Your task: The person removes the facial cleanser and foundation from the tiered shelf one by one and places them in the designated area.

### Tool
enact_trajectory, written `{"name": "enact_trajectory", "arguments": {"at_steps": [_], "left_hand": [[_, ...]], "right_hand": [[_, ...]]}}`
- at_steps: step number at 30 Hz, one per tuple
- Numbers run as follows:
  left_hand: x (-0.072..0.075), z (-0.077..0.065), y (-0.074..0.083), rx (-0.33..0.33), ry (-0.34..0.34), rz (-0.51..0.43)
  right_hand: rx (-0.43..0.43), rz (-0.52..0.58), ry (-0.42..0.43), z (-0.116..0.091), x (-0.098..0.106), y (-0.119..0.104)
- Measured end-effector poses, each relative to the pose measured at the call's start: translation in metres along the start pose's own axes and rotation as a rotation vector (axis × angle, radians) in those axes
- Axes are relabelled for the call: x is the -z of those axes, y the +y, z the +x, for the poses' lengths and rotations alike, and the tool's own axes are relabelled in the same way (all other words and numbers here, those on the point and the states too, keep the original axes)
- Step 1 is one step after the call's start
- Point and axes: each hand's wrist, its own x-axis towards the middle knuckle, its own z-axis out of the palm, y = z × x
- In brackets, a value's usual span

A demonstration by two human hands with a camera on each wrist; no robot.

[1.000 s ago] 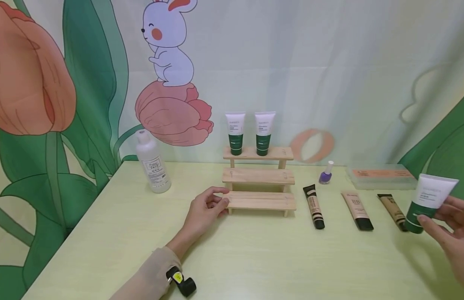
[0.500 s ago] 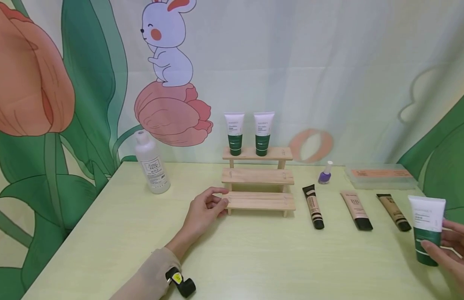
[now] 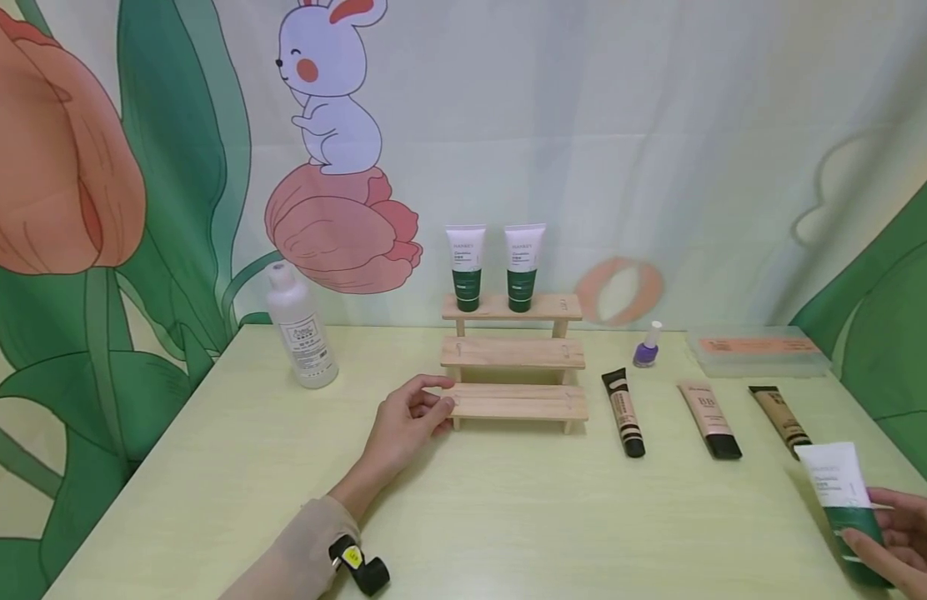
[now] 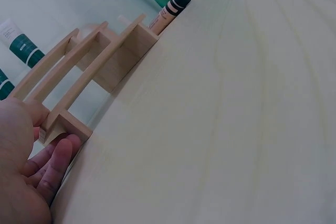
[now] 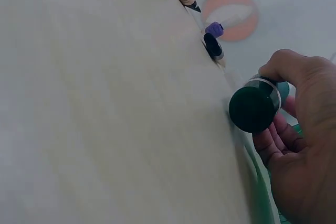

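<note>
A three-step wooden display stand [image 3: 512, 354] stands mid-table in the head view. My left hand [image 3: 405, 425] pinches the left end of its lowest step; in the left wrist view the thumb lies on top and fingers [image 4: 55, 163] curl underneath. Two white-and-green squeeze tubes stand upright on the top step, a left tube [image 3: 467, 268] and a right tube [image 3: 520, 268]. At the right edge of the head view, my right hand [image 3: 902, 537] grips a matching squeeze tube [image 3: 833, 479], tilted, white end up. The right wrist view shows its round dark green cap [image 5: 252, 109] facing the camera.
A white bottle [image 3: 302, 329] stands left of the stand. To the right lie a black-and-beige tube [image 3: 623, 412], a BB cream tube [image 3: 709, 419] and a gold-brown tube [image 3: 779, 417]. Behind them are a purple nail polish bottle [image 3: 647, 348] and a clear plastic box [image 3: 759, 364].
My right hand has moved down towards the near right with the squeeze tube, whose white end now leans left. The left hand stays on the stand.
</note>
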Motion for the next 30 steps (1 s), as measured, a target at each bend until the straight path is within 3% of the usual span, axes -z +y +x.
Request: {"name": "enact_trajectory", "arguments": {"at_steps": [9, 16, 24, 30], "left_hand": [[0.0, 0.0, -0.001, -0.006, -0.005, -0.019], [0.001, 0.0, 0.0, -0.005, -0.002, -0.008], [0.001, 0.0, 0.0, 0.003, 0.003, 0.003], [0.001, 0.0, 0.001, 0.01, 0.012, 0.008]], "right_hand": [[-0.023, -0.107, 0.03, -0.01, -0.002, 0.0], [0.012, -0.098, 0.057, -0.012, -0.002, -0.003], [-0.095, -0.231, 0.039, -0.006, -0.002, 0.007], [-0.097, -0.246, 0.045, -0.001, -0.003, 0.012]]}}
